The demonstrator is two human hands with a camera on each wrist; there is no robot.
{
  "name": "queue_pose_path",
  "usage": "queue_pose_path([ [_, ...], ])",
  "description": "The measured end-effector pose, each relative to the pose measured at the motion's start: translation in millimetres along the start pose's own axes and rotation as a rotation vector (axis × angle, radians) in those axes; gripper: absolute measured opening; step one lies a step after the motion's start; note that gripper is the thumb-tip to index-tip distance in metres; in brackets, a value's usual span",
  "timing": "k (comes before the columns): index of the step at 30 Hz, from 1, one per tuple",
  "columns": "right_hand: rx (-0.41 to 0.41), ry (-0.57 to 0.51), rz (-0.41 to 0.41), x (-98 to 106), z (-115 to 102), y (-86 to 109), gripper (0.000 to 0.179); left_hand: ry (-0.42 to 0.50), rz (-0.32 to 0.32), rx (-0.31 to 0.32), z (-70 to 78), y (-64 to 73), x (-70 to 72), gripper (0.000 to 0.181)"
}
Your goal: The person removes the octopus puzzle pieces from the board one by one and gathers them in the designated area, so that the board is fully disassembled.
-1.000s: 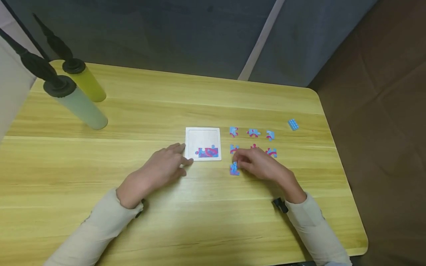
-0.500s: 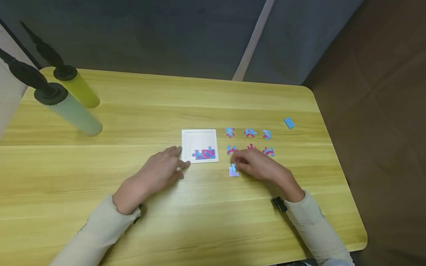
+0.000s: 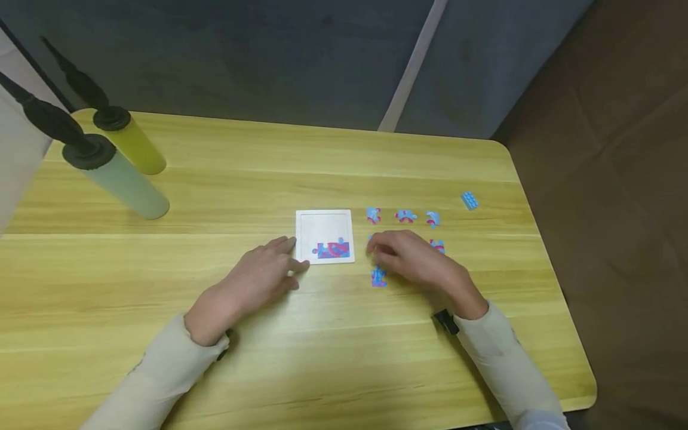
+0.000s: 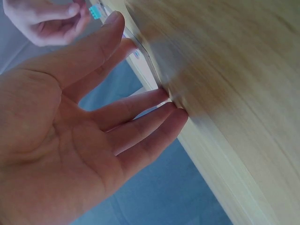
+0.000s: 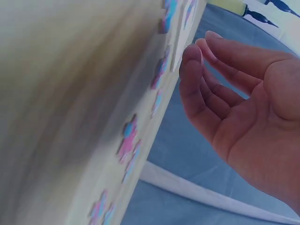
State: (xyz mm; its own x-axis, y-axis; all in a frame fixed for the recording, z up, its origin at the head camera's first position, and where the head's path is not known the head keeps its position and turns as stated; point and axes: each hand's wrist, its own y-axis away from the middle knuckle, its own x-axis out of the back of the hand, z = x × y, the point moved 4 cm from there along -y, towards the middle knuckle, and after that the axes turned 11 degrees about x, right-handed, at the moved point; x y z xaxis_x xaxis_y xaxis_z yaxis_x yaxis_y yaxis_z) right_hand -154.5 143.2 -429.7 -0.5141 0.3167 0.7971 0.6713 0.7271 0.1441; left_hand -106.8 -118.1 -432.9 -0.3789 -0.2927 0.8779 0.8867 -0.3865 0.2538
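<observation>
A square white puzzle tray [image 3: 325,224] lies mid-table, with joined pink, purple and blue jigsaw pieces [image 3: 334,249] in its lower right part. My left hand [image 3: 263,266] rests at the tray's left edge and lower left corner, fingers stretched out. To the right of the tray, my right hand [image 3: 411,255] hovers over the loose pieces, its fingers softly bent. The right wrist view shows nothing between the thumb and fingers of this hand [image 5: 243,103]. Just below its fingertips a blue and purple jigsaw piece [image 3: 378,278] lies on the table. The hand partly covers the middle row of pieces.
Beyond the right hand lie a row of loose jigsaw pieces [image 3: 405,215] and another piece [image 3: 438,245]. A light blue toy brick [image 3: 469,200] sits farther right. Two hand pumps, one pale green [image 3: 129,188] and one yellow [image 3: 141,146], stand at the back left.
The right hand has let go of the blue and purple piece and moved slightly up and away from it. That piece stays on the table. The left hand keeps its place at the tray.
</observation>
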Motion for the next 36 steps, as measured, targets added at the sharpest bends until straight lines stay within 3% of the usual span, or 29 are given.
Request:
queue_pose_path([
  [8,0.030,0.016,0.001,1,-13,-25.3,0.026,0.002,0.002,0.001,0.2,-2.0,-0.2,0.037],
  [17,0.052,0.032,-0.054,-10,-25,-51.3,0.027,-0.018,0.008,-0.003,0.1,-2.1,-0.3,0.036],
  [26,0.054,0.069,-0.072,-17,-29,-60.3,0.031,-0.022,0.003,0.001,0.0,-0.6,-0.3,0.037],
  [36,0.063,0.057,-0.078,-20,-31,-63.0,0.020,-0.029,0.013,0.000,-0.4,0.3,0.1,0.037],
])
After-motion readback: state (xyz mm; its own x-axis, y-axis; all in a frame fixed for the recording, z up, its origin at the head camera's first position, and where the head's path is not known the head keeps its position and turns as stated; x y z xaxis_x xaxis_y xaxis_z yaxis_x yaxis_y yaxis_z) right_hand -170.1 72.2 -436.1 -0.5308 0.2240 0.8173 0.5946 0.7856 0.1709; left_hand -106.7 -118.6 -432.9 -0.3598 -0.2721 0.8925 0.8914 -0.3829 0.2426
